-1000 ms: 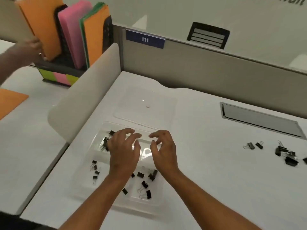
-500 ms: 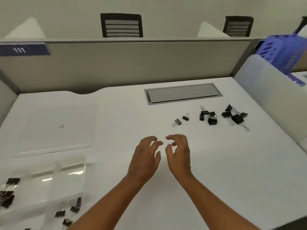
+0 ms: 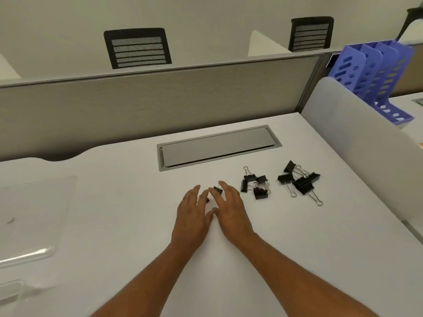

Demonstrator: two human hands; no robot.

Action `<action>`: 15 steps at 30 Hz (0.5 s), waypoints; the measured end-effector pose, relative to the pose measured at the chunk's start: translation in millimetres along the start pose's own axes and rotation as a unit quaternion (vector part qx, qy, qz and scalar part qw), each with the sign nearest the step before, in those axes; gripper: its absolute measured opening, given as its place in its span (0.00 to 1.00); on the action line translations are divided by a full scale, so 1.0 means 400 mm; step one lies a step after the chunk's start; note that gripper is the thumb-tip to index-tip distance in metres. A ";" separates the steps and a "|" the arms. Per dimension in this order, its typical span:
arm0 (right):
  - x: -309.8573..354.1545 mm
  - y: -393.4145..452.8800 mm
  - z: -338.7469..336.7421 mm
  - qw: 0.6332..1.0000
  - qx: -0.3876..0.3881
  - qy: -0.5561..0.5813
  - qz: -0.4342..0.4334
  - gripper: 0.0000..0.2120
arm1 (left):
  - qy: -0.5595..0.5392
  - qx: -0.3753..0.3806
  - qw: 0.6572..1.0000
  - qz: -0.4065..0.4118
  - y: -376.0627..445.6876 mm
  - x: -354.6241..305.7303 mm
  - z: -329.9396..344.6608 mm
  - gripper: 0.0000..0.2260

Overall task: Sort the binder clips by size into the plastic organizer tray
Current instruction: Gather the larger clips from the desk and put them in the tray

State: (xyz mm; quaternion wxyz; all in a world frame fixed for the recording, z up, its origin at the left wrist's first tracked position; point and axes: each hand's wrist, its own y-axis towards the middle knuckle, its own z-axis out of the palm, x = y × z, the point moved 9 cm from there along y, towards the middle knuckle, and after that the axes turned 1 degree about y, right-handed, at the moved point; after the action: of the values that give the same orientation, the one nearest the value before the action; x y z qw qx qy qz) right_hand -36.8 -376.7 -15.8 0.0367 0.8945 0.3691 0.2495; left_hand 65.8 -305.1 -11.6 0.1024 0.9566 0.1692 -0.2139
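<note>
Head view: left hand (image 3: 192,221) and right hand (image 3: 231,211) side by side, fingers spread, gripping nothing, over small binder clip (image 3: 218,190). Clip pile (image 3: 255,185) at 3 o'clock; larger pile (image 3: 299,180) beyond. Organizer tray (image 3: 25,257) at 9 o'clock.

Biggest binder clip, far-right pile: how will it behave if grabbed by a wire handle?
The largest clip likely dangles, since its wire handle looks hinged. It overlaps neighbouring clips, so it may drag them. Its flat black body probably won't roll.

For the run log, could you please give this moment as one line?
phase: reaching | hands: left, right, both open over small clips | unsorted: two clip piles | tray: far left
</note>
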 end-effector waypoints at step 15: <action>-0.042 0.033 0.034 0.992 0.005 0.127 -0.001 0.08 | 0.030 -0.078 0.996 0.022 0.017 0.025 0.023 0.15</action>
State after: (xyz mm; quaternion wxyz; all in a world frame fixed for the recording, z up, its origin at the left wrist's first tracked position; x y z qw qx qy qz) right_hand -32.2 -396.0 -31.4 -0.0144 0.8555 0.3725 0.3594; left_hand 73.3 -311.2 -23.3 0.1764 0.9552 0.1674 -0.1685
